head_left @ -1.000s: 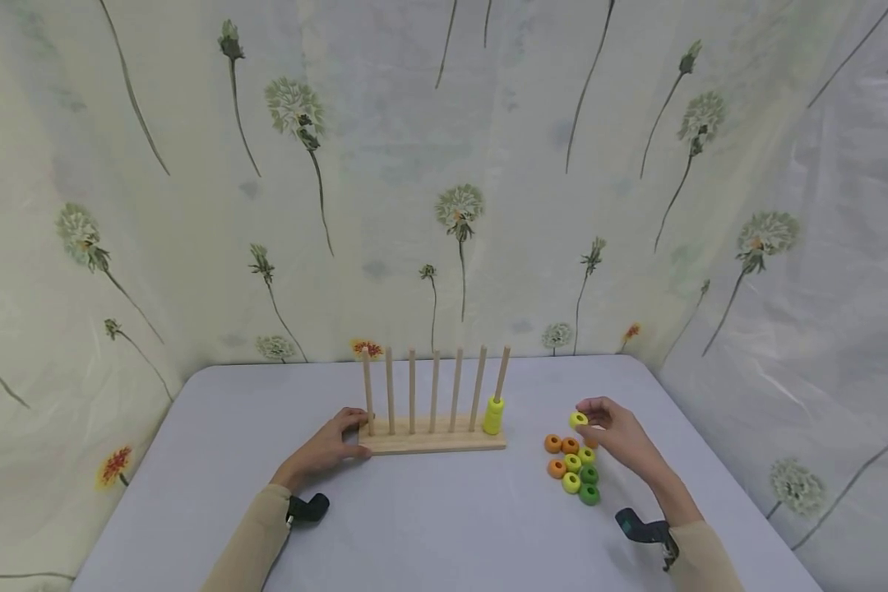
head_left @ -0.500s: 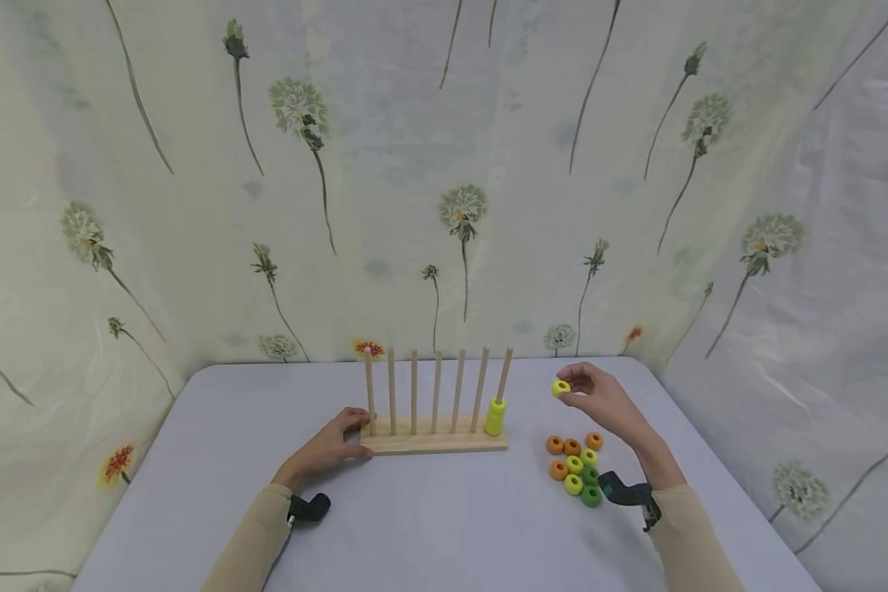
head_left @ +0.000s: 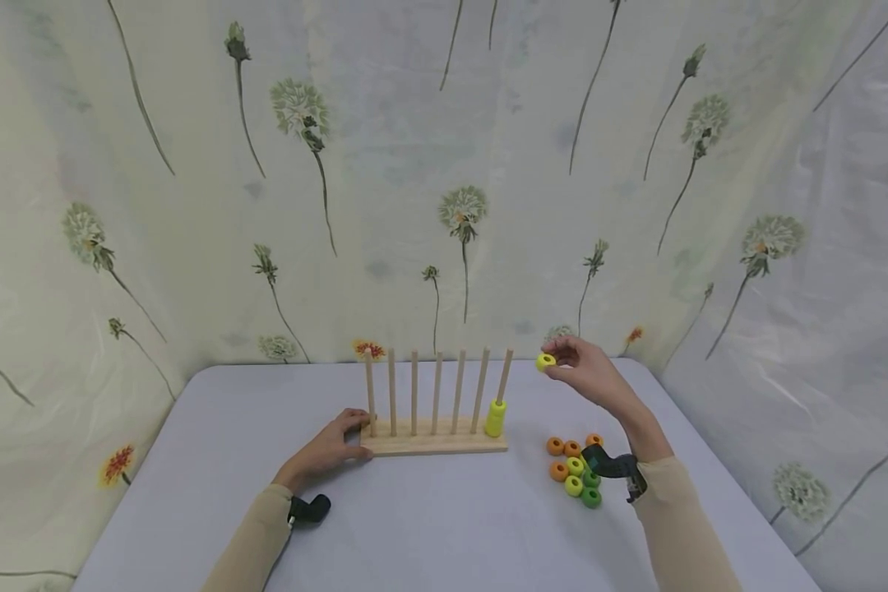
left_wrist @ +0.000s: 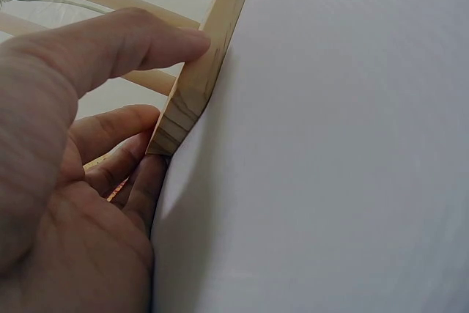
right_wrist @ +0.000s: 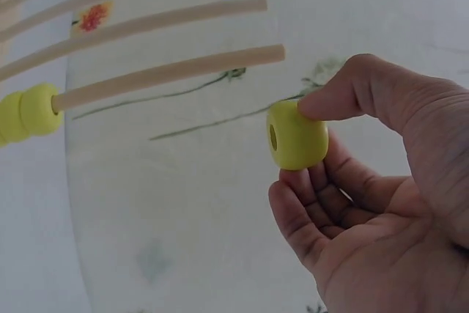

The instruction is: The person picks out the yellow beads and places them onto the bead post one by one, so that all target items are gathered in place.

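Observation:
A wooden peg rack (head_left: pixel 437 444) with several upright pegs stands on the table. On its rightmost peg (head_left: pixel 505 376) sit stacked yellow beads (head_left: pixel 495 418). My left hand (head_left: pixel 333 444) grips the rack's left end, thumb on the front edge and fingers behind, as the left wrist view shows on the base (left_wrist: pixel 192 82). My right hand (head_left: pixel 595 374) is raised to the right of the rack. Between thumb and fingers it pinches a yellow bead (right_wrist: pixel 299 137), whose hole faces the pegs in the right wrist view. The bead is apart from the rightmost peg, near its top height.
Loose orange beads (head_left: pixel 558 471), yellow beads (head_left: pixel 573 486) and green beads (head_left: pixel 591 497) lie in a group on the table (head_left: pixel 444 526), under the right forearm, which partly hides them. A flower-printed curtain (head_left: pixel 385 164) hangs behind and beside the table.
My right hand has lifted the yellow bead from beside the loose group and carried it up and left toward the rack. My left hand has stayed on the rack's end.

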A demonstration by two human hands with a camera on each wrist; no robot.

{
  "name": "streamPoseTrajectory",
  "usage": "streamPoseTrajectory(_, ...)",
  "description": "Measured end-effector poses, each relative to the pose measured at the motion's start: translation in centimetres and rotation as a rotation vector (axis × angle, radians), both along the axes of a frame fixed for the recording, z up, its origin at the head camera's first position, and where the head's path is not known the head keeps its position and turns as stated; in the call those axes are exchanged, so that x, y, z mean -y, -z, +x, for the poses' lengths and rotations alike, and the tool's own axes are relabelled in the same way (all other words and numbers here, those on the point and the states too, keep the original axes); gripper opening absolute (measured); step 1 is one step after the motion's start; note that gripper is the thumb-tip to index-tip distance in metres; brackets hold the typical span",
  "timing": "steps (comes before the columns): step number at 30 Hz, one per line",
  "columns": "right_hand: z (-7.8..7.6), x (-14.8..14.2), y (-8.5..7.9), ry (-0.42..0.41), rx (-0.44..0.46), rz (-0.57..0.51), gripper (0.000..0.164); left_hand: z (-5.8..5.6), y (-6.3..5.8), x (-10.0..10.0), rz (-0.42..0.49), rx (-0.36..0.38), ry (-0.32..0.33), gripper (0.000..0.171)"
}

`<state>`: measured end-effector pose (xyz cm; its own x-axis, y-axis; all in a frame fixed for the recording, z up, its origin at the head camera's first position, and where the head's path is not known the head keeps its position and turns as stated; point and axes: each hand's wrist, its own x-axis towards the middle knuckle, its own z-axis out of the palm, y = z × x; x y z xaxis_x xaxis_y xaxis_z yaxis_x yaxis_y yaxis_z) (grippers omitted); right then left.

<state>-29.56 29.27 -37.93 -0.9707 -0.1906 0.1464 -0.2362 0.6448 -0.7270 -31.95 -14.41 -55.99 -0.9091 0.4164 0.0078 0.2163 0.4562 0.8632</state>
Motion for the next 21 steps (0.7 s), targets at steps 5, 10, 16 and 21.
streamPoseTrajectory(5, -0.2, 0.8, -1.2, -0.011, -0.018, -0.004, 0.036, 0.1, -0.1, 0.0, -0.004, -0.004, 0.004, 0.069)
streamPoseTrajectory(10, -0.3, 1.7, -2.2, -0.028, -0.032, -0.012, 0.038, 0.0, 0.0, 0.1, -0.004, -0.015, 0.008, 0.069)
streamPoseTrajectory(16, -0.6, 2.6, -2.6, -0.041, -0.038, -0.023, 0.038, 0.1, -0.2, 0.1, -0.003, -0.018, 0.012, 0.068)
streamPoseTrajectory(21, -1.0, 3.2, -2.8, -0.054, -0.048, -0.032, 0.037, 0.3, -0.4, 0.0, -0.004, -0.016, 0.006, 0.069)
